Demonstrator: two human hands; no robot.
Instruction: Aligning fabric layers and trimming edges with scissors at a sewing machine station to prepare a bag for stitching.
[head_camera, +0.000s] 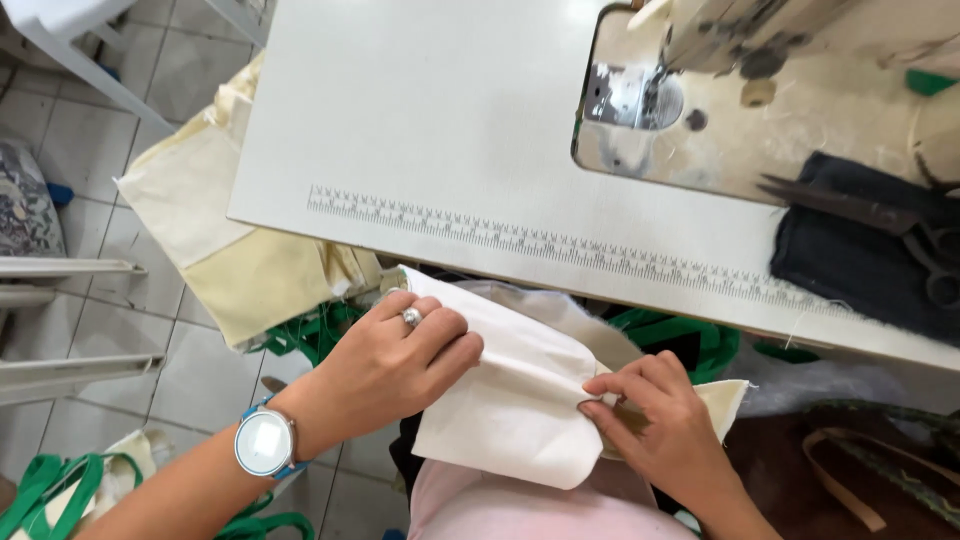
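The person sits at a white worktop (420, 120) with a printed ruler strip (560, 245) running along its near edge. Below that edge, over the lap, both hands work a piece of cream fabric (510, 400). The left hand (395, 360), with a ring on one finger and a white-faced wristwatch (264, 443) on a blue strap, grips the fabric's left side, fingers curled over the top and the thumb underneath. The right hand (655, 420) pinches the folded right edge between fingertips and thumb, with the cloth bent over at that point.

On the worktop at the upper right stands a sewing machine (740, 40), its metal needle plate (625, 97) set in a worn, dusty bed. Just right of it a dark folded cloth (850, 260) lies with a pair of black scissors (880, 215) resting on top. More cream fabric pieces (210, 230) hang off the worktop's left side toward the tiled floor (120, 140), and green straps (60, 480) show on cloth bags lying low at the left.
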